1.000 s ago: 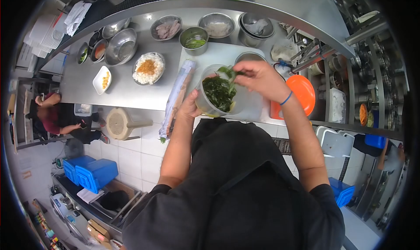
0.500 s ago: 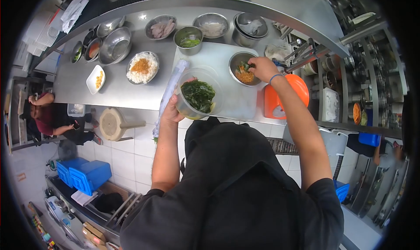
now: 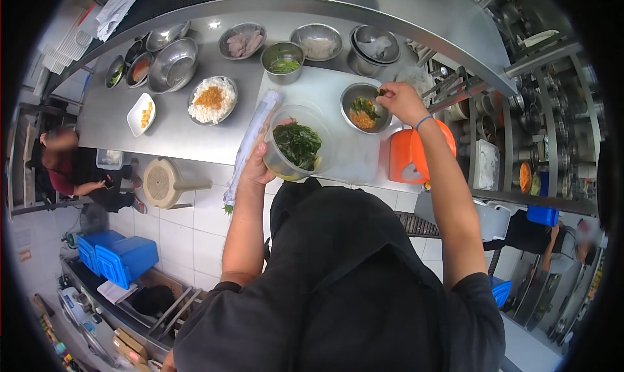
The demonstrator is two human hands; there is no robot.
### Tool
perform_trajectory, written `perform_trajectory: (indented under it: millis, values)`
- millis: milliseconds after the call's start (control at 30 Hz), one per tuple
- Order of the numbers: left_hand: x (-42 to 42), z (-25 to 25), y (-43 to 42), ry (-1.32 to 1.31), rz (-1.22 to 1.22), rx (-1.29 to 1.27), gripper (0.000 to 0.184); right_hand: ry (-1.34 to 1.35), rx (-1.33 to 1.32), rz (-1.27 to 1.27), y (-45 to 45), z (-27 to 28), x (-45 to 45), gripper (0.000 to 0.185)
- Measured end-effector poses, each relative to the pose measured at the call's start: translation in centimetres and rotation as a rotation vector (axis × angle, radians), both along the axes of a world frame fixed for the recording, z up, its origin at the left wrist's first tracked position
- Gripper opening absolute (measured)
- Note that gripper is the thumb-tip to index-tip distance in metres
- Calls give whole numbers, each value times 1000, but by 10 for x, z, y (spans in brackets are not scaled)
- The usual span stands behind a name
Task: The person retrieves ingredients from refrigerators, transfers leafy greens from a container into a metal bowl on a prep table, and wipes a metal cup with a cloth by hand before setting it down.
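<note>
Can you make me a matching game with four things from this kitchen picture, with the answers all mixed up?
Things:
1. clear tub
2. right hand
3. white dish
4. beige stool

Clues:
A. pinching a bit of green leaf at a metal bowl
B. standing on the tiled floor
C. held by the left hand
D. has yellow pieces in it

Pairs: 1-C, 2-A, 3-D, 4-B

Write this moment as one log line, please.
left hand: holds tub of leaves | right hand: pinches leaf at rim of bowl | bowl: greens, orange bits
</note>
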State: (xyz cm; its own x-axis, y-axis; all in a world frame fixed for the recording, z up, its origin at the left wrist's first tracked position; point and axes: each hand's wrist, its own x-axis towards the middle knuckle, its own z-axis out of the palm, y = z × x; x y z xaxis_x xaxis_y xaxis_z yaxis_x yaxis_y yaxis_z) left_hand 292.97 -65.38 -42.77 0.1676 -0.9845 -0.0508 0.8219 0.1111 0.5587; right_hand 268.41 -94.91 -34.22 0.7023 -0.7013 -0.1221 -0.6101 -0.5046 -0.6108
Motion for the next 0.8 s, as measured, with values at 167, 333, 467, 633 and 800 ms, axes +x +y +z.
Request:
perform_trajectory:
  millis: [167, 333, 467, 633, 800]
  values:
    - [-1, -4, -10, -57, -34, -3, 104, -254, 168, -13, 40, 66, 20, 28]
    - [-16, 9, -23, 1, -50, -8, 103, -295, 258, 236, 91, 94, 44, 29]
    - [-20, 14, -25, 71, -92, 30, 109, -148, 88, 489, 125, 88, 60, 27]
    - [-18, 7, -19, 119, -94, -50, 107, -115, 41, 441, 134, 92, 75, 28]
    - [-1, -5, 4, 105, 7, -65, 104, -462, 25, 668, 140, 67, 79, 23]
